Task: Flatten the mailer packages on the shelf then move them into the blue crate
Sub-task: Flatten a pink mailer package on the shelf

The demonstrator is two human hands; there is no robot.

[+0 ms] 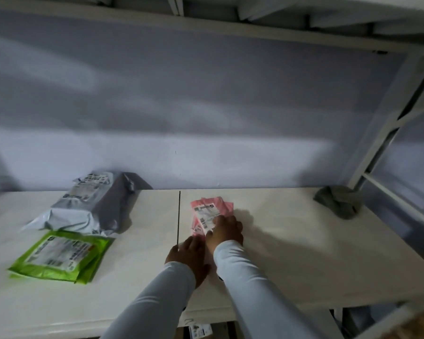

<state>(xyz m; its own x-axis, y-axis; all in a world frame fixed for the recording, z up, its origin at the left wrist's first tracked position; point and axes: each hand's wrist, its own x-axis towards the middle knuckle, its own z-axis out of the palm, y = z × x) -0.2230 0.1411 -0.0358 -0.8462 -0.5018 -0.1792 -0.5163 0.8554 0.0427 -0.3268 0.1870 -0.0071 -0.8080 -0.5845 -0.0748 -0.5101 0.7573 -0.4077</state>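
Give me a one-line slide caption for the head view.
Both hands, left and right, press a pink mailer flat on the white shelf; grey mailer and green mailer wait left.

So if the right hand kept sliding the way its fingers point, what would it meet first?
Only more of the pink mailer it already presses; the right hand points up-left toward the back wall. Past the mailer the shelf looks bare, though depth is uncertain.

I wear a pale grey-white long-sleeved top of smooth, close-fitting fabric. The sleeves cover both my arms down to the wrists. My left hand (190,255) and my right hand (227,230) are bare, with no gloves or rings visible.
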